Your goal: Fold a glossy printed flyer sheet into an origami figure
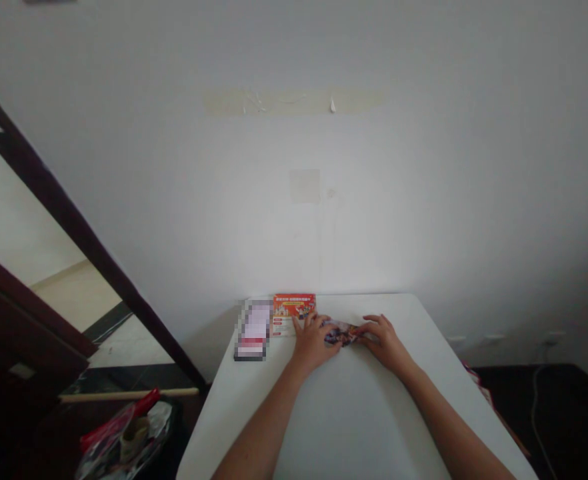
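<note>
In the lower middle of the frame, the dark printed piece [344, 333] lay on the white table [347, 420] between two hands. The right hand [384, 341] pinched its right end with thumb and fingers; the left hand [314, 341] covered its left end (whether gripping or only pressing, I could not tell). Such a two-sided hold probably kept it steady. An orange leaflet [294, 305] and a phone-like object [255, 328] lay further left, perhaps to leave working room.
</note>
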